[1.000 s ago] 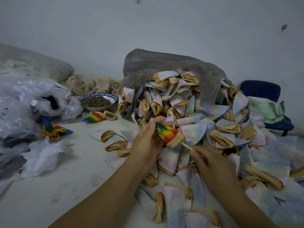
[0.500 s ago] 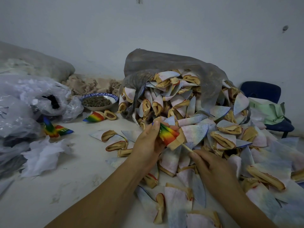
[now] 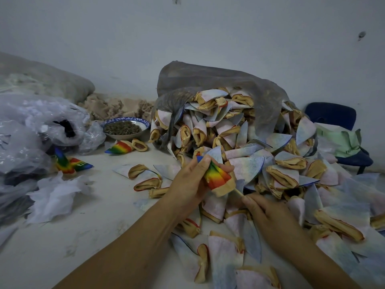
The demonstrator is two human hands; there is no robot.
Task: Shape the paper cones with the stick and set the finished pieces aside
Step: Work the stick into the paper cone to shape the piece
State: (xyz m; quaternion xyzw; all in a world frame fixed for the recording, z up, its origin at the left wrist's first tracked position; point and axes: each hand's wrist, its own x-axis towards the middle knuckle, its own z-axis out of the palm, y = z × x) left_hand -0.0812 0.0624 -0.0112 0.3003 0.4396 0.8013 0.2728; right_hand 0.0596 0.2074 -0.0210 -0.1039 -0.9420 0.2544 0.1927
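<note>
The left hand is gripping a rainbow-striped paper cone above the pale worktop, while the right hand is pinching a thin wooden stick entering its tan open end.

Bare white tabletop lies open at lower left. A heap of pale flattened paper cones spilling from a grey sack fills the right. Crumpled clear plastic bags crowd the left edge. A blue-rimmed bowl of dark pellets stands behind, apparently clear of both.
</note>
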